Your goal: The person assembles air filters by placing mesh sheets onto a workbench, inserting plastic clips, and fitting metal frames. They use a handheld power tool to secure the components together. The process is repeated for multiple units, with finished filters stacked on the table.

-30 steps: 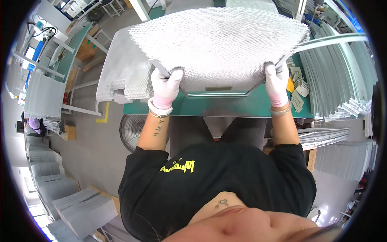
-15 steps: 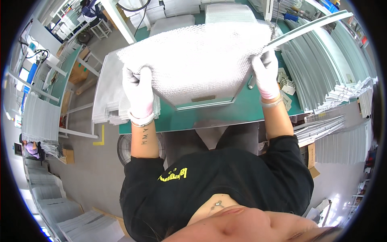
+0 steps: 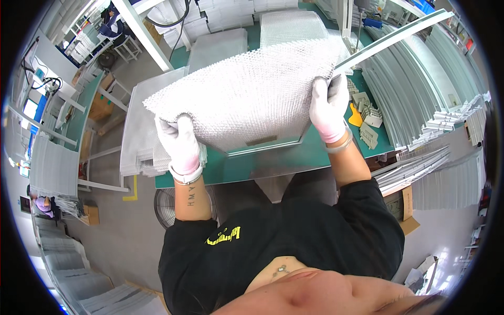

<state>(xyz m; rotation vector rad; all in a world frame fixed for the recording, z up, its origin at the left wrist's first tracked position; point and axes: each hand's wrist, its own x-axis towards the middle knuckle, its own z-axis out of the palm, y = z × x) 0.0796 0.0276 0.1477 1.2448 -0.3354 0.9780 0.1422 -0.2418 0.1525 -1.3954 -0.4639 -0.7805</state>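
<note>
A large pad of silvery expanded-metal mesh [image 3: 252,94] fills the upper middle of the frame. It is made of layered sheets with a fine diamond pattern and is roughly rectangular. It is lifted off the green counter [image 3: 294,157] and tilted, its right corner highest. Its lower left and right edges are gripped by white-gloved hands.

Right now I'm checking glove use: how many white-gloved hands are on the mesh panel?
2: the left hand grips the mesh panel at its near-left edge, the right hand at its right edge.
</note>
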